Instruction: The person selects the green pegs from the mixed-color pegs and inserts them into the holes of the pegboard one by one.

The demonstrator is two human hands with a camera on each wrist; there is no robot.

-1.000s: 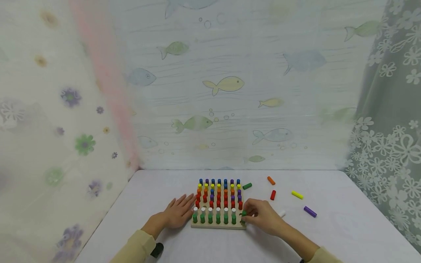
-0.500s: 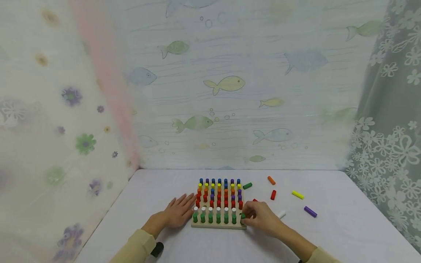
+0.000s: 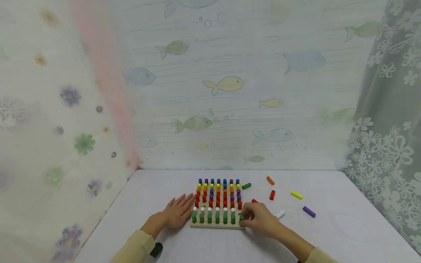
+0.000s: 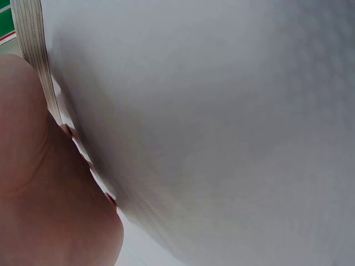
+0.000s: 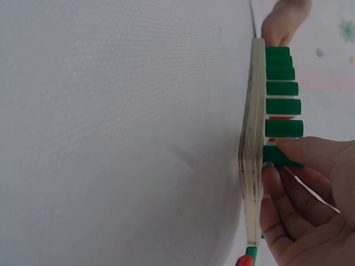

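Observation:
A light wooden pegboard [image 3: 217, 226] lies on the table, holding upright pegs in coloured rows. Green pegs line the front, with white pegs [image 3: 217, 210] behind them. At the front right corner my right hand [image 3: 260, 218] pinches a green peg [image 5: 280, 156] between thumb and fingers. That peg stands upright in line with its row, its lower end against the board in the right wrist view. My left hand [image 3: 178, 212] rests flat on the table at the board's left side, fingers stretched out. The left wrist view shows part of that hand against the board's edge.
Loose pegs lie right of the board: a green one [image 3: 246, 186], an orange one [image 3: 270, 180], a red one [image 3: 272, 195], a yellow one [image 3: 296, 195], a purple one [image 3: 309, 211] and a white one [image 3: 280, 214]. Another red peg [image 3: 255, 201] lies by my right hand.
My right hand has moved slightly left and down, bringing the green peg lower into the front right corner. A red peg behind the hand has come into sight. My left hand stays put.

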